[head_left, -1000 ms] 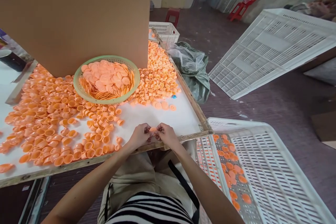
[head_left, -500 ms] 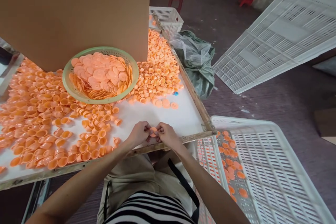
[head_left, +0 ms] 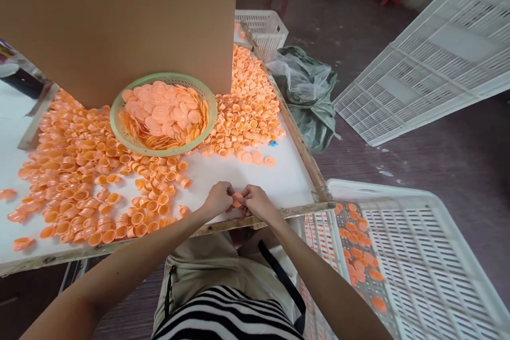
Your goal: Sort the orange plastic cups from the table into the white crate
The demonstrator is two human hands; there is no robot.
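Observation:
Between my fingertips, at the front edge of the table, is a small round orange plastic piece [head_left: 237, 200]. My left hand [head_left: 219, 199] pinches it from the left and my right hand [head_left: 255, 202] from the right; both are closed. Whether a cup sits under its disc face is hidden. To the left lies a wide heap of orange plastic cups [head_left: 87, 191], many with their open mouths showing. Beyond my hands, a pale green basket [head_left: 213, 111] holds a pile of flat orange discs [head_left: 163, 109]. A few loose discs [head_left: 257, 158] lie on the white tabletop [head_left: 211, 172].
A large cardboard box [head_left: 119, 16] stands behind the basket. Wooden strips [head_left: 297, 135] edge the table. To my right sits a white crate [head_left: 422, 255] beside scattered orange pieces. Another white crate [head_left: 430, 58] leans beyond, near a green sack [head_left: 308, 101] on the floor.
The whole view has shifted, so the table and heap appear a little farther right. Both hands still hold the small orange piece between them, with only slight finger movement.

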